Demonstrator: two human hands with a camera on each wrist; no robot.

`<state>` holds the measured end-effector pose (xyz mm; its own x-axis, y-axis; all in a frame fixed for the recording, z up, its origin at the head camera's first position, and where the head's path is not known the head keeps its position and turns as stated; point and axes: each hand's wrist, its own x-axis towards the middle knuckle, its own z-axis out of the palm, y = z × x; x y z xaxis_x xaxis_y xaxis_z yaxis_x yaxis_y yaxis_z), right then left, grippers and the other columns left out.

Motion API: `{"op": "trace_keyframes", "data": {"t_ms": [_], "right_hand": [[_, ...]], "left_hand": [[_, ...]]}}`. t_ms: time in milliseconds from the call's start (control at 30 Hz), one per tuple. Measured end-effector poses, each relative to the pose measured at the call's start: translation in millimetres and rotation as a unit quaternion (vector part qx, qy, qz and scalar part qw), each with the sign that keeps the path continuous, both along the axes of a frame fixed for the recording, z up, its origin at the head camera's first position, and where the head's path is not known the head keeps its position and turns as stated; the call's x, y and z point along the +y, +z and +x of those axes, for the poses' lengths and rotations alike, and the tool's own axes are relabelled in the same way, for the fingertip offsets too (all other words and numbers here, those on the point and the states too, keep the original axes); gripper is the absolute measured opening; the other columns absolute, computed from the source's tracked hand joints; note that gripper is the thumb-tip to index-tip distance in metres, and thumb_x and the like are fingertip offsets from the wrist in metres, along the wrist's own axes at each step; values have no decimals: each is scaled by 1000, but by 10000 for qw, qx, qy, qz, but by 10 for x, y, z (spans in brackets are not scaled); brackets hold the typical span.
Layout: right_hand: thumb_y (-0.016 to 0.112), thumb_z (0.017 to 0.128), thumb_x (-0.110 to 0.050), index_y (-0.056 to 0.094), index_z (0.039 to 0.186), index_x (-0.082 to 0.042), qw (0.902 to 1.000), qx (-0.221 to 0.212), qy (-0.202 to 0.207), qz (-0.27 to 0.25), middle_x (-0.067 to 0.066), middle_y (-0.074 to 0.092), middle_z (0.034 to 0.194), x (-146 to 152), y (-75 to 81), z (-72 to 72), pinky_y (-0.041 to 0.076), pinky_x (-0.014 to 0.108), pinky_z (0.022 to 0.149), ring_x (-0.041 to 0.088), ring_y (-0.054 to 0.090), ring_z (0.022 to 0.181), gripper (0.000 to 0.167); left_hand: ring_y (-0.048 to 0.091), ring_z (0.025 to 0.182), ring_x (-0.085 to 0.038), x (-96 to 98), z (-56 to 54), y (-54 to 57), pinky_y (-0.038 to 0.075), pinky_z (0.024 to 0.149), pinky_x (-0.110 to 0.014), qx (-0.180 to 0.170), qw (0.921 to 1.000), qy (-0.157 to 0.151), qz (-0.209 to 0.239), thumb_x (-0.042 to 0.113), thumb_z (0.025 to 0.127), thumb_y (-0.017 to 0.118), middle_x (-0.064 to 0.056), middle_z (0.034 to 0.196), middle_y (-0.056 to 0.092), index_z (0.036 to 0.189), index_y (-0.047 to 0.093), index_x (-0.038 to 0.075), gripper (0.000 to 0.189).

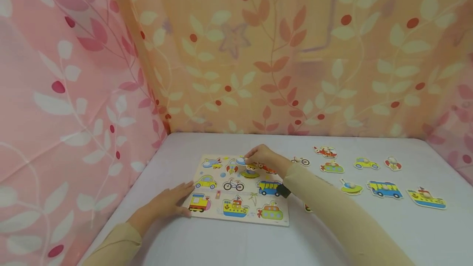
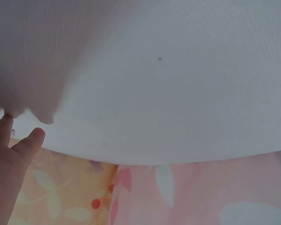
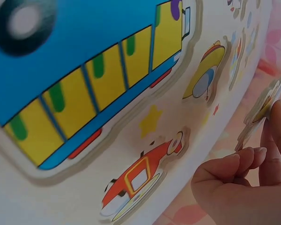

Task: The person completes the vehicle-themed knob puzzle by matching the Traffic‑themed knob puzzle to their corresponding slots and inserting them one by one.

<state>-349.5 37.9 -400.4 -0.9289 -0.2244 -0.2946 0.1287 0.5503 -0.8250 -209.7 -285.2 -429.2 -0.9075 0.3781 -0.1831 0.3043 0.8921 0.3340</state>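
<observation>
A wooden peg puzzle board (image 1: 216,212) printed with vehicles lies on the white table. Above its upper part, my right hand (image 1: 264,156) pinches a small blue and yellow puzzle piece (image 1: 241,161), which looks like an airplane. In the right wrist view that piece (image 3: 263,110) is tilted edge-on between thumb and fingers, apart from the board. My left hand (image 1: 168,203) rests at the board's left edge, fingers extended and touching it. Only some fingers of the left hand (image 2: 11,150) show in the left wrist view.
Right of the board lie loose puzzle pieces: a helicopter (image 1: 326,151), bicycle (image 1: 301,161), submarine (image 1: 332,167), car (image 1: 366,163), rocket (image 1: 392,163), flying saucer (image 1: 351,187), bus (image 1: 385,189) and ship (image 1: 426,197). Another piece is mostly hidden by the right sleeve (image 1: 325,200). Floral curtains (image 1: 229,73) surround the table.
</observation>
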Motion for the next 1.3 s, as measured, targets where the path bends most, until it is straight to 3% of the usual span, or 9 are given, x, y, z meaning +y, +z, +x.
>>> {"op": "trace_keyframes", "data": {"t_ms": [200, 433, 600, 933, 1300], "right_hand": [[75, 86, -13, 74, 104, -6, 9999, -87, 23, -65, 5, 69, 93, -119, -16, -14, 39, 26, 59, 16, 55, 71, 19], [74, 85, -4, 73, 103, 1, 9976, -45, 90, -680, 9, 70, 96, -270, 2, 6, 49, 24, 69, 14, 59, 78, 18], [71, 85, 4, 70, 103, 6, 9932, -232, 12, -1140, 12, 69, 93, -367, -16, 1, 49, 21, 63, 14, 59, 72, 18], [75, 84, -4, 74, 101, 0, 9960, -127, -34, -879, 8, 70, 95, -555, -101, -57, 47, 22, 63, 14, 58, 75, 18], [75, 82, 1, 74, 101, 2, 9943, -100, -189, -1049, 7, 69, 87, -773, -107, -92, 37, 21, 53, 11, 48, 62, 19]], "left_hand": [[24, 142, -40, 4, -14, -9, 18, 108, -67, -40, 10000, -25, -24, 54, 75, 75, -11, 156, 32, 148, 40, 8, 93], [23, 143, -41, 7, -17, 21, 16, 108, -69, -3, 9999, -40, -135, 53, 75, 76, -12, 156, 32, 148, 40, 6, 93], [22, 142, -42, 14, 1, 30, 15, 106, -72, 44, 9998, -97, -140, 53, 75, 75, -14, 155, 33, 147, 41, 5, 94], [21, 143, -42, 27, 29, 31, 11, 105, -73, 8, 9999, -10, -115, 49, 75, 77, -14, 155, 33, 146, 42, 3, 92], [20, 144, -40, 37, 18, 30, 11, 106, -73, 76, 9998, -13, -191, 49, 76, 77, -13, 155, 33, 146, 42, 4, 91]]}}
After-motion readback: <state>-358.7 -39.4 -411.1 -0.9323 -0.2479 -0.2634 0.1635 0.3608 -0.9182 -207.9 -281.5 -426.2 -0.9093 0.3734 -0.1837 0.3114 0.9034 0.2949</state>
